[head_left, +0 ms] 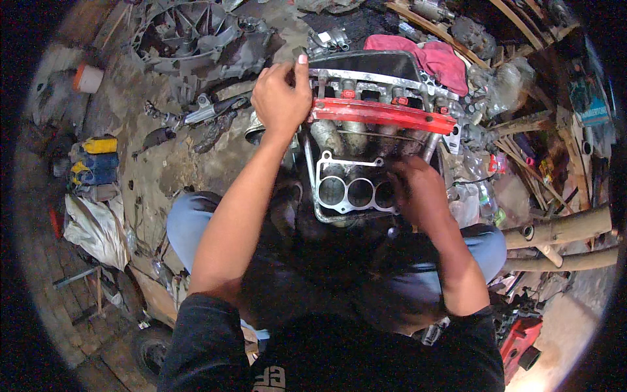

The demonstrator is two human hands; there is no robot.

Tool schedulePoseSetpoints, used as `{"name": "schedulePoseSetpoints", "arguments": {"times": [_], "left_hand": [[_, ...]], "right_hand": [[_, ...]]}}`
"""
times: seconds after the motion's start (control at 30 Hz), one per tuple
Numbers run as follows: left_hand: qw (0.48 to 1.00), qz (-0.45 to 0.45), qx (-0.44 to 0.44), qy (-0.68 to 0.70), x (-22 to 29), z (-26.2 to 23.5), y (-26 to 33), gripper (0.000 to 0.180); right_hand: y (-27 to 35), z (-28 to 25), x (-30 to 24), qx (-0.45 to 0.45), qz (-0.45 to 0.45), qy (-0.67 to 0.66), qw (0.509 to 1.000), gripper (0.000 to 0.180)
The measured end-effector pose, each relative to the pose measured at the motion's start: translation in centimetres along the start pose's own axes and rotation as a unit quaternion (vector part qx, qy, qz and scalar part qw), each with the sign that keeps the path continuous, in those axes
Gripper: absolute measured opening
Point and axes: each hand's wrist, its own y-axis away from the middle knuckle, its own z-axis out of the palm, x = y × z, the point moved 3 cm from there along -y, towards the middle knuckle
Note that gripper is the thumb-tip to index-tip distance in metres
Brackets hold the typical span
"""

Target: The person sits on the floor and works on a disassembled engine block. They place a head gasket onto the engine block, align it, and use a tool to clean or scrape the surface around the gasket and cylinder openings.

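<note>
An engine intake manifold (343, 134) with grey curved runners lies in front of me, and a red fuel rail (382, 116) runs across it. My left hand (284, 98) grips the manifold's left end, thumb pointing up and fingers wrapped over the edge. Closer to me is a silver metal flange (345, 208) with a row of round openings. My right hand (418, 193) is at that flange's right end, its fingers curled and in shadow. Whatever those fingers hold, if anything, is hidden. A dark tray (311, 171) with a pale rim lies beneath these parts.
A large transmission housing (189, 39) sits at the far left. Pink cloth (441, 65) lies behind the manifold. On the right are plastic bottles (486, 199), sticks and wooden poles (562, 228). Yellow and blue containers (96, 160) and a white sack (95, 225) stand at the left.
</note>
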Motion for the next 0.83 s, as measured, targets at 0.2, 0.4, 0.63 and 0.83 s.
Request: {"name": "schedulePoseSetpoints", "arguments": {"times": [0.2,0.4,0.63,0.83], "left_hand": [[0.999,0.007,0.037,-0.012,0.1,0.2,0.1,0.044],[1.0,0.007,0.026,-0.006,0.1,0.2,0.0,0.042],[1.0,-0.008,0.016,-0.012,0.6,0.2,0.0,0.048],[1.0,-0.005,0.015,-0.016,0.3,0.1,0.0,0.049]], "right_hand": [[0.1,1.8,0.8,-0.042,0.016,0.056,0.997,0.026],[0.2,2.4,0.5,0.034,-0.023,0.001,0.999,0.025],[0.6,5.0,1.1,0.058,-0.066,0.019,0.996,0.016],[-0.2,3.2,1.1,-0.023,-0.033,0.026,0.999,0.026]]}}
